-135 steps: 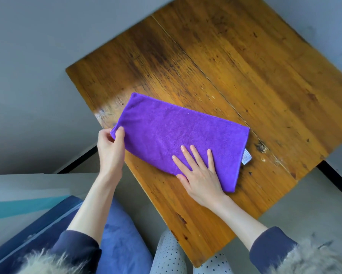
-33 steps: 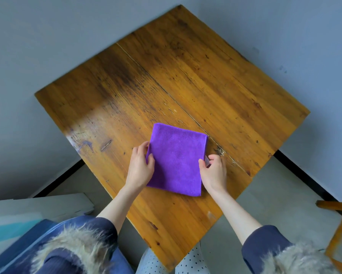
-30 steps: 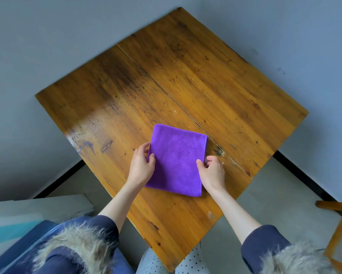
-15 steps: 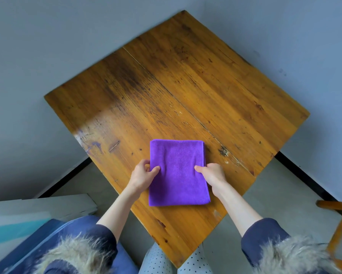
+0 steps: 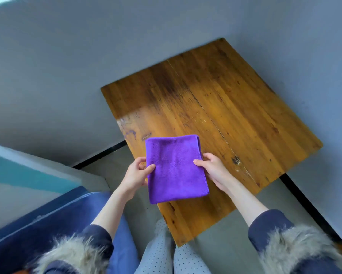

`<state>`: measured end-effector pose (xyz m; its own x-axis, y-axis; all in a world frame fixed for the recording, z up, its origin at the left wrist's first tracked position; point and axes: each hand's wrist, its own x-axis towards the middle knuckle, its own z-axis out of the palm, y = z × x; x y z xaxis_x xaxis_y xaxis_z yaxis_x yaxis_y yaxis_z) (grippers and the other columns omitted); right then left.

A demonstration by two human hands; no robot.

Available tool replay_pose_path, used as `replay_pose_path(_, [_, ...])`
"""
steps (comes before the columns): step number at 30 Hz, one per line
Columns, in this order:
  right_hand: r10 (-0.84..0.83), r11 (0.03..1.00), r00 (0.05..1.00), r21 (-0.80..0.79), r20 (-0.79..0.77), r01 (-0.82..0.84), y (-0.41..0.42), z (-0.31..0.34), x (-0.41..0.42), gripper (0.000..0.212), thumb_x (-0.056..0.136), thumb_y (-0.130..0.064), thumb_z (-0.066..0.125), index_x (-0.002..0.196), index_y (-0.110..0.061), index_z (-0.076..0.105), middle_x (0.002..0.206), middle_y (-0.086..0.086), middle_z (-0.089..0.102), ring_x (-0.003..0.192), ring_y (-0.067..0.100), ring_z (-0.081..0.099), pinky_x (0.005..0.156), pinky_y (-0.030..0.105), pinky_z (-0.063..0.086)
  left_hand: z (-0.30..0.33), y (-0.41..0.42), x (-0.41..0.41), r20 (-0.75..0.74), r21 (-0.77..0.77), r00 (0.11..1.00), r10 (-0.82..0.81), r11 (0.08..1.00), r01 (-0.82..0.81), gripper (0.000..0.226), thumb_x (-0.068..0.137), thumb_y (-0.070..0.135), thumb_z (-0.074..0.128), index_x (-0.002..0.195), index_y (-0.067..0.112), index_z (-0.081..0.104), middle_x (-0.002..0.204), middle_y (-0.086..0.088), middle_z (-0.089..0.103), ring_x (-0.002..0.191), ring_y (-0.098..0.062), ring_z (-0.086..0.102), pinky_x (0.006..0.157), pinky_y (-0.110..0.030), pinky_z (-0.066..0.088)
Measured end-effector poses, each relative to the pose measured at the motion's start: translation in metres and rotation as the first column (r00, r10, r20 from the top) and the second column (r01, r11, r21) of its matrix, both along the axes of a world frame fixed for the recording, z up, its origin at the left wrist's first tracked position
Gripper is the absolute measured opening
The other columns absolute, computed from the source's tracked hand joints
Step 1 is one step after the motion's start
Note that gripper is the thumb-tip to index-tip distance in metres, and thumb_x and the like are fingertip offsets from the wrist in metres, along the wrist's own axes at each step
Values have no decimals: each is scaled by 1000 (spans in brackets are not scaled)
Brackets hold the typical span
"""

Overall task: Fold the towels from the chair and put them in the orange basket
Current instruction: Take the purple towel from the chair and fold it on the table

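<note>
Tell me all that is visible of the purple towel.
The towel is purple, soft and fuzzy like microfibre, folded into a neat rectangle with layered edges showing at its far right corner. It is held flat over the near corner of the table. The left hand pinches its left edge, thumb on top; the right hand pinches its right edge likewise.

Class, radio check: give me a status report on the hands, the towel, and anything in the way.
Left hand and right hand each grip a side edge of the purple towel. Towel folded, held over the near corner of the wooden table. Orange basket not in view. Nothing in the way.
</note>
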<state>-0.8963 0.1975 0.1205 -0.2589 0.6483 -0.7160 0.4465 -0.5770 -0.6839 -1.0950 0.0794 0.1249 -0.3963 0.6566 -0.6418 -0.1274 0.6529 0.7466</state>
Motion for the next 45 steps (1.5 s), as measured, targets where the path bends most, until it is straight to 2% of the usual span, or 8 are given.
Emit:
replay_pose_path(7, [335,942,934,76,-125,-328,-28,59,-57,18,89,-9,54,107,-12,54,85,-2,56,64,5,55,59,24,44,55,-90,-6,30,94,925,379,920,-380,15,91,13,57,106,16,58,89,-9,59,69,-11,62,53,-24,52])
replay_pose_path(12, [610,793,777,119,-154,-598,-76,88,-97,11,89,-7,53,98,-13,56,83,-2,55,69,7,53,57,24,42,82,-177,13,3,127,796,605,790,-600,18,91,13,56,109,14,58,93,-8,59,75,-11,60,54,-21,52])
replay_pose_path(19, [841,539,519,147,-153,-830,-172,104,-166,10,87,-6,55,96,-12,57,85,0,61,71,14,57,57,25,39,99,-287,30,-20,168,541,841,536,-827,14,92,14,55,105,15,57,97,-12,60,75,-15,60,57,-24,54])
replay_pose_path(28, [980,182,167,159,-106,-970,-335,113,-263,10,87,-8,58,92,-15,56,74,-2,60,48,4,54,45,17,40,96,-430,22,-13,217,175,985,173,-961,12,92,15,56,103,17,55,102,-5,62,81,-15,62,56,-23,51])
replay_pose_path(33, [998,-1,-13,193,-61,-981,-432,118,-328,14,84,-12,60,98,-12,58,85,4,64,67,16,56,62,28,41,82,-513,-17,-60,222,-5,998,9,-975,33,89,23,60,120,16,52,117,-3,57,100,-20,60,65,-25,50])
replay_pose_path(38, [990,-143,-133,283,54,-948,-519,100,-400,23,84,-12,61,107,-12,57,91,7,62,69,19,57,59,29,43,62,-574,-67,-43,237,-141,989,-127,-963,18,92,15,56,106,17,46,94,9,52,83,-11,55,57,-19,45])
replay_pose_path(42, [934,-331,-259,320,247,-888,-569,61,-433,35,83,-15,61,117,-9,54,115,10,59,104,27,59,85,39,49,21,-600,-97,15,151,-206,978,-206,-967,17,92,9,53,83,22,47,83,5,51,71,-9,54,47,-14,46])
replay_pose_path(45, [882,-424,-315,298,352,-855,-590,26,-449,33,85,-14,57,117,-8,53,114,7,57,108,26,55,89,35,45,-24,-610,-113,38,52,-252,967,-254,-966,10,91,10,55,92,18,50,87,0,56,70,-11,56,47,-16,47])
